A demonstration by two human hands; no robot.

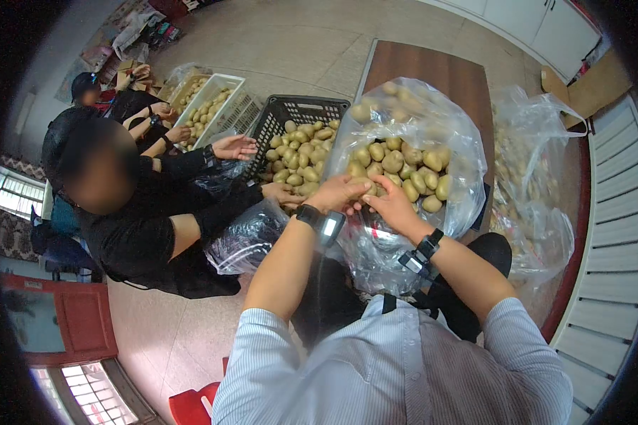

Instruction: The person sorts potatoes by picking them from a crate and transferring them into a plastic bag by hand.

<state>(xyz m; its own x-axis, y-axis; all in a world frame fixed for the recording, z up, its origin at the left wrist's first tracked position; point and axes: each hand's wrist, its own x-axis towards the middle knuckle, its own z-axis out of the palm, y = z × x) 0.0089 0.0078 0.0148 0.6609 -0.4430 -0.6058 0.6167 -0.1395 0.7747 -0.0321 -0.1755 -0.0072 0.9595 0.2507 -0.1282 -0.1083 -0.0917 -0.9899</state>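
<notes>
Kiwi (362, 183), half hidden, held between narrowed fingers of left hand (334, 194) and right hand (395, 206); at one o'clock, bag (468, 173), far part blurred.

Round piece (362, 185): partly hidden by fingers of the left hand (339, 194) and right hand (395, 206)
Clear bag (468, 152): far contents blurred behind plastic
2 wrist displays (329, 227): too small to read
Nearest co-worker's head (98, 170): blurred
Red seat (191, 406): cut off below
</notes>
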